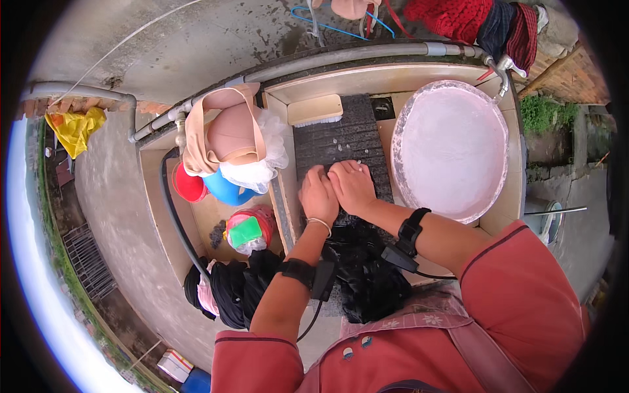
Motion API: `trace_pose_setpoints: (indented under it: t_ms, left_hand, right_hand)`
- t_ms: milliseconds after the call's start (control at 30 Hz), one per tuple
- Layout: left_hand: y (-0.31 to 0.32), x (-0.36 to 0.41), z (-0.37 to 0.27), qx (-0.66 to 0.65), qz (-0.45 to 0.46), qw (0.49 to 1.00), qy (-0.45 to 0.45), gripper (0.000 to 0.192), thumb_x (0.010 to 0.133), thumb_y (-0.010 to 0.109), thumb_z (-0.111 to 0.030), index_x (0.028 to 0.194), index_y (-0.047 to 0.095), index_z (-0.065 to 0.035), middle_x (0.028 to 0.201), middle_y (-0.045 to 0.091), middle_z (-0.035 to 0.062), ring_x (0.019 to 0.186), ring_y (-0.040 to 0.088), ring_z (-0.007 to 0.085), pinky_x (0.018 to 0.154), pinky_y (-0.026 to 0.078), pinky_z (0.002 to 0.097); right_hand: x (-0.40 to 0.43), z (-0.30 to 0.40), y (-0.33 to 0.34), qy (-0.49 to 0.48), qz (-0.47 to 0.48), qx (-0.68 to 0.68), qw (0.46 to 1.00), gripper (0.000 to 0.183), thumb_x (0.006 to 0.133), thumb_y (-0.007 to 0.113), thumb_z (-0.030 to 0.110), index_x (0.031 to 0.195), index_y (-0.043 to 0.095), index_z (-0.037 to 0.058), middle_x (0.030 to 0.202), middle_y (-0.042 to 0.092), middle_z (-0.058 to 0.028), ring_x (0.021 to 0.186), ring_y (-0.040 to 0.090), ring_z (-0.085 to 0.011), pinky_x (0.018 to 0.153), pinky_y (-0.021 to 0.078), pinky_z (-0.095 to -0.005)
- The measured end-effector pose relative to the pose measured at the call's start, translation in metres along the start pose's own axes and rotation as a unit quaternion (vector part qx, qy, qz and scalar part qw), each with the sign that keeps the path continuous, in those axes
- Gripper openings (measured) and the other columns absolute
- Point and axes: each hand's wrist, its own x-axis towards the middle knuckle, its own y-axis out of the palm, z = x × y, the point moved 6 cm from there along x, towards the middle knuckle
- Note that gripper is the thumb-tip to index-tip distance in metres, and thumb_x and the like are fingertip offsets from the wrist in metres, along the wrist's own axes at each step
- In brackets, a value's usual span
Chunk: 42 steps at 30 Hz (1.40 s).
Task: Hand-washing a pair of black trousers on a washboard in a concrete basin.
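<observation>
My left hand [318, 193] and my right hand [352, 185] are side by side on a dark ridged stone washing slab [334, 123]. Their fingers curl down over the upper part of a wet black cloth [371, 275], and the part under the palms is hidden. The rest of the cloth lies bunched below my wrists, towards my apron. Small whitish suds dot the slab just beyond my fingers. A scrubbing brush [315, 109] with a cream back and white bristles rests at the slab's far end, bristles down.
Right of the slab stands a large round basin [449, 152] of cloudy water, beside a metal tap [502, 83]. In the left compartment are a red bucket [189, 184], a blue container [226, 187] and a green block [245, 232]. Beige garments [231, 132] and black clothes [236, 290] hang over its edges.
</observation>
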Motion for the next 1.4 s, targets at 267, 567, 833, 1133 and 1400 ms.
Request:
trace_pose_setpoints:
  t_ms: [267, 567, 833, 1133, 1400]
  left_hand:
    - [-0.034, -0.103, -0.028, -0.162, -0.088, 0.983, 0.016, 0.009, 0.080, 0.055, -0.011, 0.076, 0.053, -0.0034, 0.081, 0.055, 0.0110, 0.077, 0.053, 0.0266, 0.074, 0.041, 0.0354]
    - [0.005, -0.017, 0.019, 0.178, -0.056, 0.976, 0.114, 0.014, 0.083, 0.053, -0.015, 0.088, 0.056, -0.0024, 0.093, 0.057, 0.0157, 0.091, 0.053, 0.0326, 0.082, 0.040, 0.0399]
    - [-0.023, -0.090, -0.034, -0.037, -0.048, 0.996, 0.066, 0.016, 0.081, 0.046, -0.015, 0.074, 0.052, -0.0015, 0.082, 0.055, 0.0174, 0.079, 0.051, 0.0357, 0.072, 0.037, 0.0435]
    - [-0.009, -0.061, -0.005, -0.172, 0.046, 0.981, -0.075, 0.022, 0.078, 0.056, -0.016, 0.095, 0.054, -0.0018, 0.105, 0.052, 0.0163, 0.101, 0.047, 0.0305, 0.091, 0.032, 0.0413]
    - [-0.022, -0.117, -0.043, -0.094, 0.000, 0.993, 0.070, 0.015, 0.072, 0.049, -0.013, 0.076, 0.054, -0.0001, 0.089, 0.053, 0.0162, 0.087, 0.047, 0.0349, 0.078, 0.036, 0.0434]
  right_hand:
    - [-0.097, 0.028, -0.035, 0.023, -0.082, 0.158, 0.984, 0.021, 0.083, 0.055, 0.030, 0.084, 0.062, 0.0102, 0.098, 0.060, -0.0080, 0.101, 0.051, -0.0289, 0.090, 0.0341, -0.0425]
    - [-0.015, -0.007, -0.007, 0.053, -0.009, 0.006, 0.999, 0.024, 0.086, 0.051, 0.033, 0.092, 0.060, 0.0119, 0.101, 0.058, -0.0067, 0.105, 0.050, -0.0277, 0.088, 0.0355, -0.0460]
    - [-0.083, 0.019, -0.033, 0.022, -0.054, 0.114, 0.992, 0.018, 0.084, 0.052, 0.022, 0.079, 0.061, 0.0084, 0.094, 0.059, -0.0067, 0.097, 0.051, -0.0298, 0.089, 0.0335, -0.0425]
    - [-0.055, -0.013, -0.020, 0.066, 0.040, 0.256, 0.964, 0.031, 0.086, 0.054, 0.036, 0.090, 0.060, 0.0060, 0.109, 0.056, -0.0133, 0.103, 0.050, -0.0343, 0.091, 0.0350, -0.0481]
    - [-0.104, 0.014, -0.050, -0.092, -0.033, 0.189, 0.977, 0.017, 0.079, 0.053, 0.023, 0.074, 0.056, 0.0081, 0.088, 0.053, -0.0101, 0.086, 0.050, -0.0301, 0.077, 0.0361, -0.0402]
